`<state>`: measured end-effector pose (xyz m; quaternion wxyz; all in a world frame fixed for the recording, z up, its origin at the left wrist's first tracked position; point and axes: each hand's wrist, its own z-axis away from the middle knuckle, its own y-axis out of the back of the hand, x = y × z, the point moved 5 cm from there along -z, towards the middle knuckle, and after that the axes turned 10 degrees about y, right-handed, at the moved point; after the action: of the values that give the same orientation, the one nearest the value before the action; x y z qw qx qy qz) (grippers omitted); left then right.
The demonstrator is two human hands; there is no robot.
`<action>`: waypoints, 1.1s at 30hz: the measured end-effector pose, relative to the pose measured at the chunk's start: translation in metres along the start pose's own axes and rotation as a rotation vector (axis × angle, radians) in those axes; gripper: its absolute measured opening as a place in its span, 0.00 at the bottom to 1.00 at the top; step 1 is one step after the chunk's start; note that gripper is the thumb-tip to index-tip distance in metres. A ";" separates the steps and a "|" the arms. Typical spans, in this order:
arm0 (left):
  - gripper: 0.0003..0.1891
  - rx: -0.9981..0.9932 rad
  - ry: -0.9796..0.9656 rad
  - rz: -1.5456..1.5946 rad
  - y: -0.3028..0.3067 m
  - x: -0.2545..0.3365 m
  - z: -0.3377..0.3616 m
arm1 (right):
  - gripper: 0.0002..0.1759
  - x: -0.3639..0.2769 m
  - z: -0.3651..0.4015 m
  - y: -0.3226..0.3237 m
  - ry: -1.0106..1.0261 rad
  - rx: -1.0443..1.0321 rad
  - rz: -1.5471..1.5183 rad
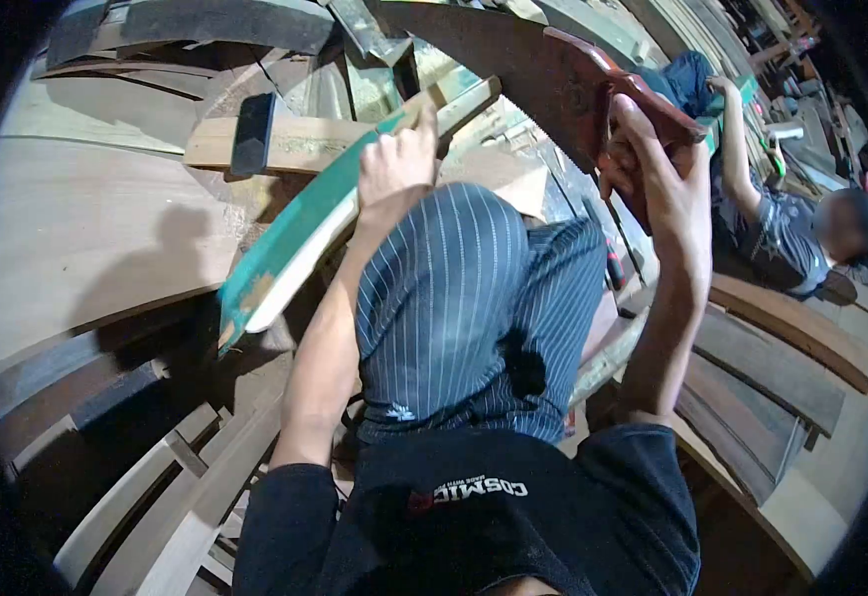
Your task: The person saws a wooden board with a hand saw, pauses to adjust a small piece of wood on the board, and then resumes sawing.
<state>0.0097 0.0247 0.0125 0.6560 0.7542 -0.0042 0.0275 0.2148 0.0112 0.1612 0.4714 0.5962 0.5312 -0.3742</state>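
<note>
Black printed T-shirt (494, 507), lower centre. Your right hand (667, 179) grasps a red-handled steel handsaw (513, 55); left (399, 164) clasps a green-painted wooden board (320, 189). Blade skip could cut fingers.

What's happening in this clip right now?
A person has a red-handled handsaw in the right hand, its toothed edge near the end of a green-painted board. The left hand presses on that board, beside the raised knee. A phone-like dark object lies on a pale plank. Another person is at the right.
</note>
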 end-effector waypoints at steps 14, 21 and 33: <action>0.18 -0.111 0.035 0.067 -0.002 0.008 -0.007 | 0.18 -0.056 0.121 0.155 -0.339 0.547 0.629; 0.23 -0.072 0.090 0.109 0.014 -0.004 -0.016 | 0.12 -0.030 0.036 0.033 -0.131 0.163 0.065; 0.29 -0.168 0.137 0.206 -0.004 -0.003 -0.013 | 0.17 -0.021 0.153 0.145 -0.173 0.593 0.306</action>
<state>0.0063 0.0380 0.0099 0.7094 0.6884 -0.0393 0.1457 0.3628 -0.1404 0.1622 0.3715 0.7463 0.2618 -0.4863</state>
